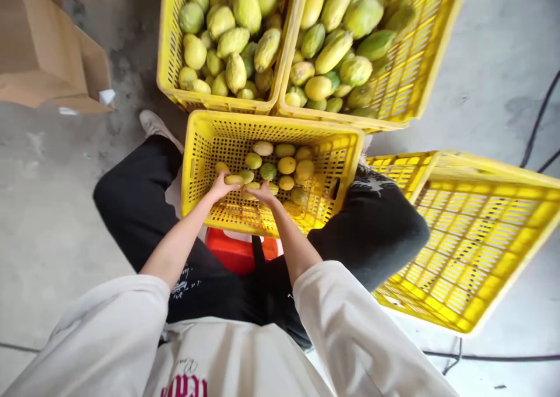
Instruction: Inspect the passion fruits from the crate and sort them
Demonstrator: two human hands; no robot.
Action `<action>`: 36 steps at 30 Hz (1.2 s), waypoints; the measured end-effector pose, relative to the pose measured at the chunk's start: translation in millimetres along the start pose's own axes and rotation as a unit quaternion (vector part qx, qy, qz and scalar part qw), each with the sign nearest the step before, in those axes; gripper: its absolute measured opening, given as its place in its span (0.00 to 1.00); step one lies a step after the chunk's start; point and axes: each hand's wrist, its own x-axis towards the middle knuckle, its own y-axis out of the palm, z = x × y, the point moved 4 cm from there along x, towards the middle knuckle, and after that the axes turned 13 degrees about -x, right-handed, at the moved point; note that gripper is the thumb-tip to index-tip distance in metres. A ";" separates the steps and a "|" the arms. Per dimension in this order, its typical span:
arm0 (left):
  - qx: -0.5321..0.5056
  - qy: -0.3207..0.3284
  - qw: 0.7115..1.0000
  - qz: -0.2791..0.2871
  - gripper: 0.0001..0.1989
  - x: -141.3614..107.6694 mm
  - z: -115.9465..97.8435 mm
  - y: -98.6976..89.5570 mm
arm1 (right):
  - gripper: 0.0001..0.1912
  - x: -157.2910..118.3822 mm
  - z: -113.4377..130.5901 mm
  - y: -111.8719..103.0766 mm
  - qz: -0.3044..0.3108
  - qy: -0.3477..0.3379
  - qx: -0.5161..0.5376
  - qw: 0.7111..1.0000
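A yellow perforated crate point(272, 123) lies between my legs, with several small yellow and green fruits in its middle and right part. My left hand point(222, 186) reaches into it, thumb and fingers around a yellow-green fruit point(234, 179). Beside it, to the right, my right hand point(263, 193) is at another yellow-green fruit point(251, 190), its fingers bent over the fruit's edge. A dark green fruit point(268, 171) rests just above my right hand.
Two yellow crates, left point(219, 101) and right point(345, 121), hold larger fruits beyond the near crate. Another yellow crate point(476, 239) stands tilted at the right. Open cardboard boxes point(52, 47) are at the upper left. Black cables point(540, 123) cross the floor.
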 end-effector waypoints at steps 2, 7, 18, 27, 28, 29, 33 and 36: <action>-0.011 0.064 0.998 -0.001 0.31 -13.2 -37.8 -14.4 | 0.42 -13.8 16.9 -19.2 -0.005 -0.011 0.035 0.999; -0.181 0.169 0.968 0.049 0.30 -78.9 -115.0 -54.1 | 0.31 -78.8 71.9 -65.4 0.053 -0.186 0.198 0.961; -0.488 0.095 0.852 0.165 0.27 -175.7 -99.3 -37.2 | 0.37 -197.2 57.0 -53.7 0.019 -0.273 0.371 0.888; -0.407 0.027 0.899 0.159 0.25 -158.5 -67.7 0.0 | 0.35 -193.6 13.4 -26.3 -0.015 -0.212 0.437 0.874; -0.408 0.030 0.896 0.171 0.24 -158.3 -68.5 0.2 | 0.34 -191.9 10.7 -24.5 -0.005 -0.200 0.436 0.878; -0.410 0.028 0.894 0.180 0.23 -158.7 -68.6 -0.1 | 0.33 -190.2 8.3 -22.9 0.003 -0.190 0.432 0.882; -0.414 -0.020 0.891 0.186 0.19 -165.8 -56.0 -3.7 | 0.29 -184.7 0.7 -17.8 0.021 -0.169 0.434 0.885; -0.424 -0.049 0.889 0.167 0.17 -173.0 -38.3 -8.3 | 0.28 -181.0 -4.1 -12.5 0.034 -0.155 0.474 0.866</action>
